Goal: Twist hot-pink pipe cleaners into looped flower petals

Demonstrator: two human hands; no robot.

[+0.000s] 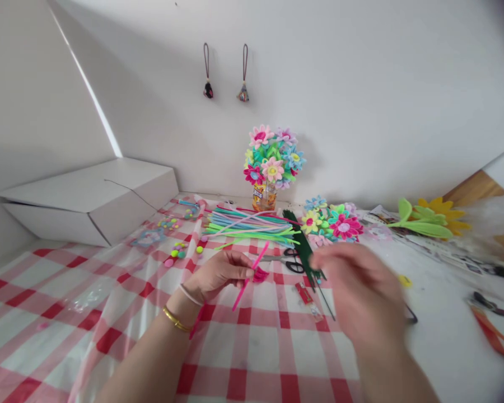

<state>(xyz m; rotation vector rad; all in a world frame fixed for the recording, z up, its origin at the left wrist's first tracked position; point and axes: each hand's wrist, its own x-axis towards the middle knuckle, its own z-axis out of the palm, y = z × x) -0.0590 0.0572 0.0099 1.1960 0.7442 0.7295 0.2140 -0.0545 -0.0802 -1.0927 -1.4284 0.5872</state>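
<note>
My left hand [218,275] pinches a pink pipe cleaner [252,274] that slants up to the right, with a small curled pink piece at my fingertips. My right hand [359,288] hovers to the right of it, blurred by motion, so its fingers are unclear. Just behind the hands lie black-handled scissors [292,262] and a bundle of dark green stems [304,249] on the red and white checked tablecloth [256,347].
A pile of coloured pipe cleaners [252,226] lies behind. A jar of finished flowers [273,162] stands by the wall, with loose flowers [334,224] beside it. A white box [92,196] sits at the left. Small pompoms [178,252] and a yellow flower [439,215] lie about.
</note>
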